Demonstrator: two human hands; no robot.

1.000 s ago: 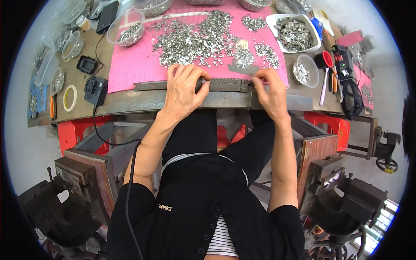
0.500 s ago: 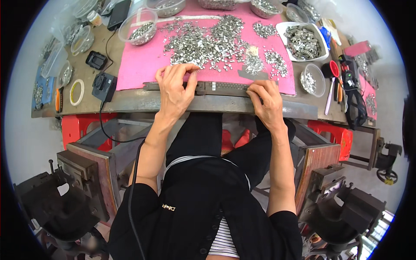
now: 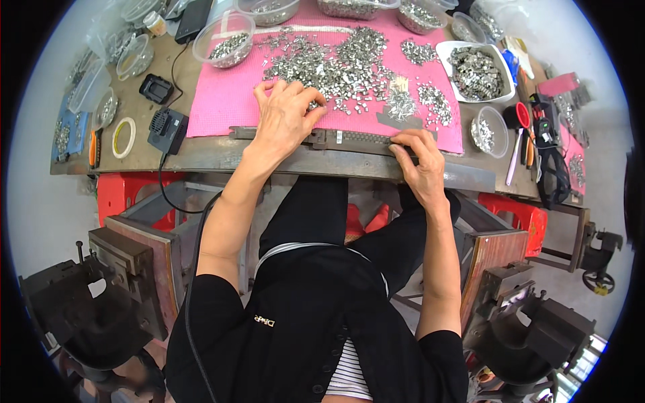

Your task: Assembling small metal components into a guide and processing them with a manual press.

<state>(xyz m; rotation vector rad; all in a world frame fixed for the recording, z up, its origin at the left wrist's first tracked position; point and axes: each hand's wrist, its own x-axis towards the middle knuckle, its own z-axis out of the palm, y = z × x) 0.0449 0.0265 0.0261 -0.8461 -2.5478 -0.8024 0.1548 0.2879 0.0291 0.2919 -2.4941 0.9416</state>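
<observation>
Along the table's front edge lies a long, narrow dark metal bar (image 3: 366, 137) with a row of small notches and one pale piece near its middle. My left hand (image 3: 282, 117) is held over the bar's left half, fingers curled in a pinch beside the loose metal parts; what is between the fingertips is too small to name. At the bar's right end, my right hand (image 3: 423, 161) is closed in a pinch, and whatever its fingertips grip is hidden. Ahead of both hands, a heap of small shiny metal parts (image 3: 336, 67) spreads over the pink mat (image 3: 222, 101).
Clear plastic tubs (image 3: 225, 57) of metal parts line the far side. On the right stand a white tray (image 3: 445, 54), a round tub (image 3: 489, 131) and a red cup-shaped tool (image 3: 517, 115). A black charger (image 3: 168, 131) and a tape roll (image 3: 123, 138) lie left.
My left hand has moved right and slightly away from me, toward the heap, its thumb and forefinger coming closer together. My right hand stays at the bar's right end. The whole view shifts slightly.
</observation>
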